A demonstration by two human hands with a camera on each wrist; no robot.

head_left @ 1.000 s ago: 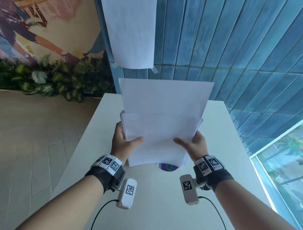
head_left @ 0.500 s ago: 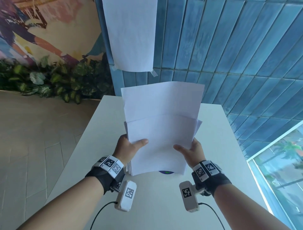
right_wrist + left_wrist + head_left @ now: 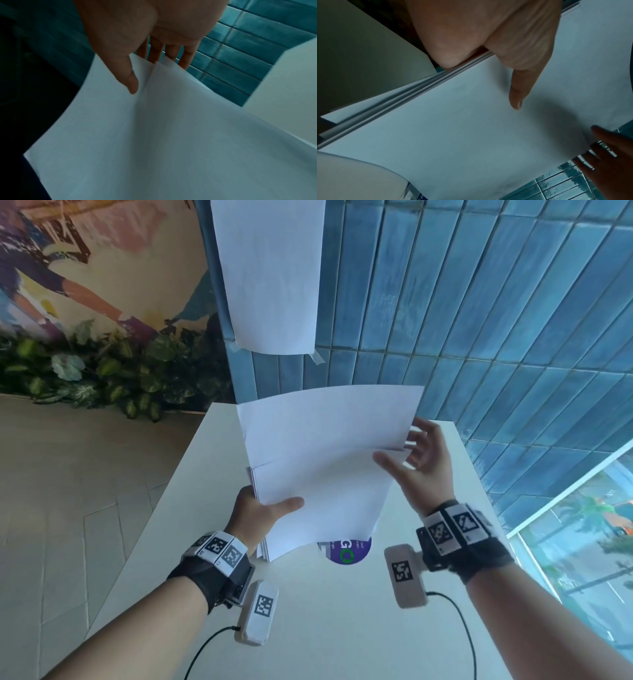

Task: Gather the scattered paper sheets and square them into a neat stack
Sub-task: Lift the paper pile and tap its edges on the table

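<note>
A bundle of white paper sheets [image 3: 318, 470] stands on its lower edge on the white table [image 3: 342, 628], leaning away from me, with one sheet sticking up higher than the rest. My left hand [image 3: 263, 515] grips the bundle's left edge, thumb [image 3: 517, 92] across the front sheet [image 3: 453, 135] and fingers hidden behind. My right hand [image 3: 414, 460] is at the upper right edge of the sheets [image 3: 154, 135] with straight, spread fingers [image 3: 171, 54]; its thumb [image 3: 130, 81] hovers over the front and the fingers reach behind.
A purple round sticker [image 3: 347, 549] lies on the table under the bundle's lower right corner. A white sheet [image 3: 270, 272] is taped to the blue tiled wall [image 3: 496, 320] beyond the table. Plants [image 3: 102, 374] and floor are to the left, a window to the right.
My right hand let go of the bundle's lower right edge and rose to its upper right edge, fingers spread. The bundle's lower edge has sunk onto the table and tilted.
</note>
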